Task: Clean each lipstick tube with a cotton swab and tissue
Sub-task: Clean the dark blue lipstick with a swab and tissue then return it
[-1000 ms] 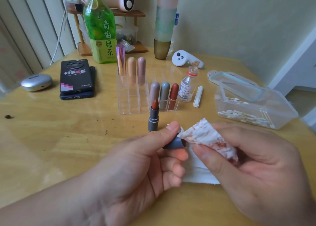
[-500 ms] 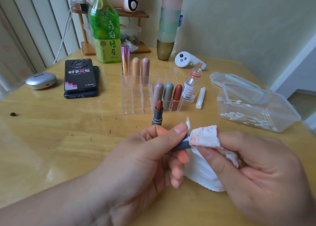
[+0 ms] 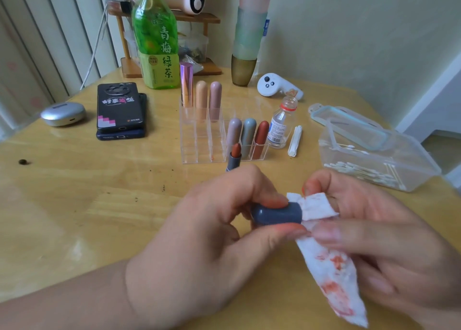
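Cap meets tissue between the hands.
Left hand (image 3: 212,230) pinches the grey lipstick cap (image 3: 277,215); right hand (image 3: 389,232) grips the stained tissue (image 3: 331,267) against the cap's end. Uncapped lipstick (image 3: 234,156) stands just beyond the left hand.

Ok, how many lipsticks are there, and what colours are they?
Shiny purple tube: 1
Peach tube: 1
Pink tube: 1
Mauve tube: 1
Grey-green tube: 1
Red-brown tube: 1
Open lipstick, grey base: 1
Total: 7
The grey cap held in the left hand is not counted.
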The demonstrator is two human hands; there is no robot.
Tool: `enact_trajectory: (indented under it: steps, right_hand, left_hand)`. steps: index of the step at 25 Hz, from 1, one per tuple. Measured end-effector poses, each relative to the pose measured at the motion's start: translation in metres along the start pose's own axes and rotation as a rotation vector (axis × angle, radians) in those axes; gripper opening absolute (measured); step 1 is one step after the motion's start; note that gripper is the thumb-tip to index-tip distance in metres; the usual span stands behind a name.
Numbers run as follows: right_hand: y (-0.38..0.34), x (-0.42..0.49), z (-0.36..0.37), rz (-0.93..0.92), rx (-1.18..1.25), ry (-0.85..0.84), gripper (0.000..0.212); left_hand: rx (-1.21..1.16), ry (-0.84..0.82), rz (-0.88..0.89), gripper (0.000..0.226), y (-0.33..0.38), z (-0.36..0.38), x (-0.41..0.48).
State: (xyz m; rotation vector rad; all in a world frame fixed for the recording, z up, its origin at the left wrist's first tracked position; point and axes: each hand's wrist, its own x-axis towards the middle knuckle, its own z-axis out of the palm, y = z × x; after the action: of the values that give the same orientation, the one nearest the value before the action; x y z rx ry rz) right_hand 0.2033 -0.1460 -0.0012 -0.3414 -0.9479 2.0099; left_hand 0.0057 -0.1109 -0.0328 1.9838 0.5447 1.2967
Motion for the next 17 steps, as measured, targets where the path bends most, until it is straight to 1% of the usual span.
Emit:
enact_trajectory:
  steps: [1, 2, 3, 4, 5, 6, 7, 9, 10, 12, 13, 14, 15, 16, 17]
  right_hand:
    - [-0.005, 0.002, 0.002, 0.001, -0.043, 0.047, 0.034]
    - [-0.006, 0.005, 0.003, 0.014, -0.114, 0.134, 0.032]
    - [-0.004, 0.005, 0.002, 0.005, -0.156, 0.202, 0.031]
    - [0.000, 0.001, 0.000, -0.049, -0.298, 0.289, 0.029]
    - [0.005, -0.002, -0.002, -0.113, -0.523, 0.387, 0.030]
    - [0.007, -0.003, 0.000, -0.170, -0.714, 0.459, 0.034]
    - [0.009, -0.003, 0.000, -0.230, -0.830, 0.494, 0.034]
    - [0.013, -0.006, -0.004, -0.338, -0.939, 0.494, 0.026]
    - [0.012, -0.008, -0.005, -0.356, -0.982, 0.491, 0.024]
    - [0.014, -0.010, -0.005, -0.386, -1.093, 0.478, 0.022]
    - [0.015, -0.010, -0.003, -0.401, -1.145, 0.472, 0.023]
    - [0.016, -0.009, -0.001, -0.407, -1.166, 0.477, 0.025]
    - [0.015, -0.008, 0.000, -0.399, -1.134, 0.492, 0.024]
    - [0.013, -0.008, 0.002, -0.366, -1.039, 0.493, 0.022]
    - [0.010, -0.008, 0.002, -0.307, -0.925, 0.487, 0.020]
  left_hand:
    - [0.131, -0.037, 0.124, 0.020, -0.002, -0.003, 0.001]
    - [0.237, -0.063, 0.197, 0.021, -0.004, -0.007, 0.003]
    - [0.291, -0.076, 0.190, 0.023, -0.006, -0.009, 0.006]
    - [0.291, -0.075, 0.095, 0.024, -0.008, -0.010, 0.007]
    - [0.221, -0.084, -0.075, 0.028, -0.009, -0.011, 0.009]
    - [0.083, -0.131, -0.283, 0.034, -0.009, -0.012, 0.011]
    - [-0.085, -0.203, -0.470, 0.038, -0.009, -0.013, 0.012]
    - [-0.411, -0.336, -0.747, 0.038, -0.004, -0.014, 0.015]
    - [-0.576, -0.380, -0.849, 0.043, 0.001, -0.012, 0.016]
    - [-0.808, -0.384, -1.010, 0.054, 0.008, -0.009, 0.016]
    - [-0.859, -0.345, -1.053, 0.051, 0.011, -0.007, 0.015]
    - [-0.872, -0.288, -1.050, 0.045, 0.013, -0.006, 0.014]
    - [-0.852, -0.232, -1.007, 0.039, 0.015, -0.003, 0.013]
    - [-0.786, -0.186, -0.927, 0.036, 0.016, 0.000, 0.011]
    - [-0.670, -0.150, -0.828, 0.036, 0.015, 0.002, 0.009]
